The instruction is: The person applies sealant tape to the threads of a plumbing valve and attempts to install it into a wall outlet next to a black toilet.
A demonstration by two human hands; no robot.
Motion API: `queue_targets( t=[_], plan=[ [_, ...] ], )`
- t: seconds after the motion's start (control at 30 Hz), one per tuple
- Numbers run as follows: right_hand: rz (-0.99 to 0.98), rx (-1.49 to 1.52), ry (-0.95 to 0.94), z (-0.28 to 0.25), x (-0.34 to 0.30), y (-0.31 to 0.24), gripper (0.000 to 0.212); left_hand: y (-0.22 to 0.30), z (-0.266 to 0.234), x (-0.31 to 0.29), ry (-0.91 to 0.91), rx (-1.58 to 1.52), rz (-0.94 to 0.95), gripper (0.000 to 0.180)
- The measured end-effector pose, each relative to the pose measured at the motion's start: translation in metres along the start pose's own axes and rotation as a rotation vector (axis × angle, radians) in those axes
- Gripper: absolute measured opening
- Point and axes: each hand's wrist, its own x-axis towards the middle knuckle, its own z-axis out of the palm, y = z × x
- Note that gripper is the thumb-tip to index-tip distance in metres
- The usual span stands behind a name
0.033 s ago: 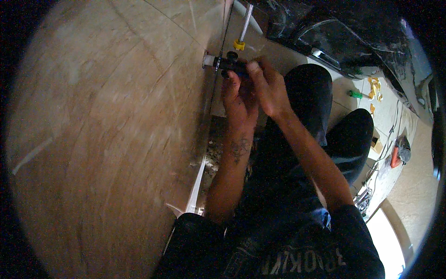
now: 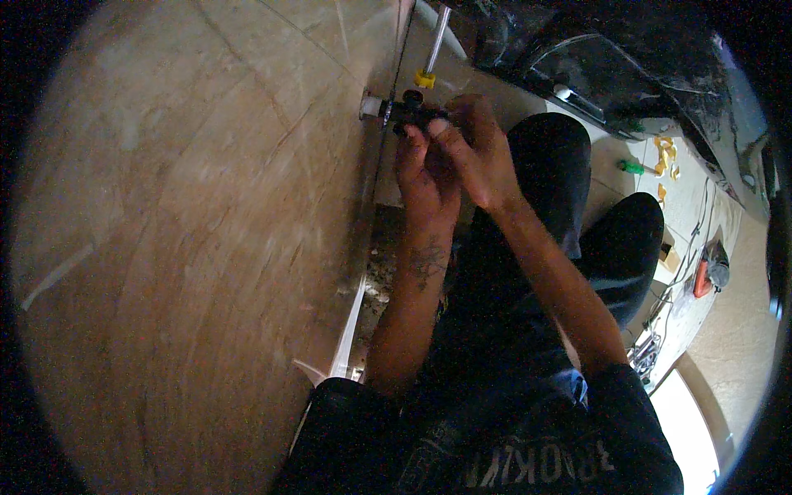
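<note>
A black pipe fitting that looks like a valve (image 2: 398, 113) sticks out from the tiled wall at the end of a short white pipe piece (image 2: 371, 106). My left hand (image 2: 426, 181) is closed around its underside, thumb pointing up along it. From the other side my right hand (image 2: 481, 161) grips the free end, its thumb pressed against the dark body. Most of that end is hidden by my fingers. Just beyond the fitting hangs a thin metallic hose or tube (image 2: 437, 41) with a yellow nut (image 2: 425, 80) at its lower end, touched by neither hand.
The tiled wall (image 2: 206, 247) rises close at my left. Dark plastic-like sheeting (image 2: 594, 66) lies at the far right. On the floor to the right are a green-handled screwdriver (image 2: 632, 167), yellow scraps (image 2: 664, 153), cables (image 2: 660, 313) and a red-and-grey object (image 2: 705, 278).
My right hand has shifted slightly, its thumb moving left and down along the fitting. My left hand stays almost where it was.
</note>
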Motion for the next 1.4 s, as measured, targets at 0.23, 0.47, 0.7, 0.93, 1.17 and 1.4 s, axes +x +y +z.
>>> queue_targets(
  t=[0.23, 0.47, 0.7, 0.93, 1.17, 1.4],
  plan=[
    [-0.056, -0.006, -0.063, -0.017, 0.003, -0.001, 0.032, -0.009, 0.005, 0.000, 0.034, -0.078, -0.068, 0.035],
    [-0.007, -0.029, -0.104, -0.014, 0.012, 0.005, 0.025, 0.004, 0.009, 0.003, 0.062, 0.185, 0.009, 0.031],
    [0.124, -0.068, -0.295, -0.020, 0.032, 0.005, 0.041, 0.011, 0.023, -0.004, 0.109, 0.163, 0.112, 0.031],
    [0.460, 0.244, -0.400, -0.022, 0.025, -0.002, 0.045, 0.029, 0.002, 0.004, -0.128, -0.011, -0.096, 0.029],
    [0.227, 0.022, -0.179, -0.013, 0.008, -0.003, 0.033, 0.018, 0.002, 0.012, 0.031, 0.183, 0.091, 0.034],
    [-0.027, -0.227, -0.033, -0.014, 0.003, 0.015, 0.043, 0.015, 0.005, 0.013, 0.123, 0.236, 0.170, 0.033]
  ],
)
